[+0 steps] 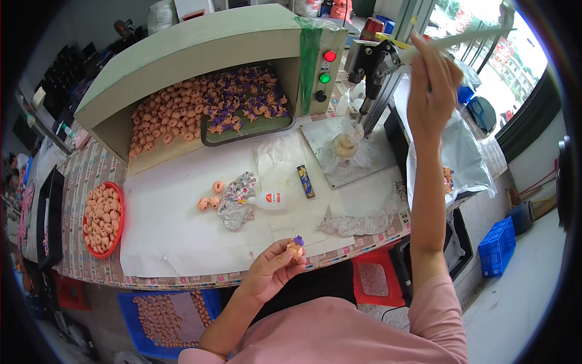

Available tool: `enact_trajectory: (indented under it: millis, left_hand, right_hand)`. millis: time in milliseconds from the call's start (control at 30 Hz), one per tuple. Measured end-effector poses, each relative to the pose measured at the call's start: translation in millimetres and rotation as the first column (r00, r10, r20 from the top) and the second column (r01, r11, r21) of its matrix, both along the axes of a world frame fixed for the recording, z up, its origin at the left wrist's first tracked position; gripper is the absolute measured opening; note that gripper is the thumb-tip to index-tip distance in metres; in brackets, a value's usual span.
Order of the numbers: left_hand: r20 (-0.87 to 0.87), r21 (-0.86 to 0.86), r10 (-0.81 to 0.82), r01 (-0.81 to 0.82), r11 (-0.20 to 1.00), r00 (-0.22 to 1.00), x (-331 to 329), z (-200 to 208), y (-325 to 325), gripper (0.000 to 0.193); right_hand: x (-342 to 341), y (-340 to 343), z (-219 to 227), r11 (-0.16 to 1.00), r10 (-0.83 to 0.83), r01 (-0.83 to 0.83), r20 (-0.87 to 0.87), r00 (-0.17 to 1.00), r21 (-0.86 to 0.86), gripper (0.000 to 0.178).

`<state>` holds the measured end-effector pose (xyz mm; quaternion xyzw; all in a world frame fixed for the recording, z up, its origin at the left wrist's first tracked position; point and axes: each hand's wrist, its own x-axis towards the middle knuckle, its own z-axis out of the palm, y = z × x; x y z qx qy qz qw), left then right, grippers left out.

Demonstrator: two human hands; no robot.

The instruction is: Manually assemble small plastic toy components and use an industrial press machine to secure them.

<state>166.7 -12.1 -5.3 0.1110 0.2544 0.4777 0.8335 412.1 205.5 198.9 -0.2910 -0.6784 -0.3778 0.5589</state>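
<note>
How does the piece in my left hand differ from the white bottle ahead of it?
Colour: the small piece is peach with a purple top; the bottle is white with a red-marked label.
Size: the piece looks smaller than the bottle.
Pose: the left hand holds the piece, purple end up; the bottle lies on its side, tip pointing left.

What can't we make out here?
All in the head view:
- small figure in left hand: lower part covered by that hand
- pale bar by right hand: blurred, grip unclear
- pieces beside right forearm: partly hidden by forearm and silver sheet
</note>
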Motion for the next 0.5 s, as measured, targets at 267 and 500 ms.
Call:
enact_trajectory:
  millis: [267, 500]
  left_hand:
    - [0.051, 0.041, 0.009, -0.011, 0.999, 0.999, -3.0, -0.2, -10.6, 0.026]
    - [-0.006, 0.069, 0.096, -0.096, 0.993, 0.995, -35.7, -1.1, -11.1, 0.023]
  right_hand:
    - [-0.6, 20.6, 16.5, 0.939, 0.13, -0.229, -0.349, 0.928, -0.257, 0.021]
    - [18.2, -9.0, -140.0, 0.397, -0.176, -0.085, -0.167, 0.97, -0.914, 0.025]
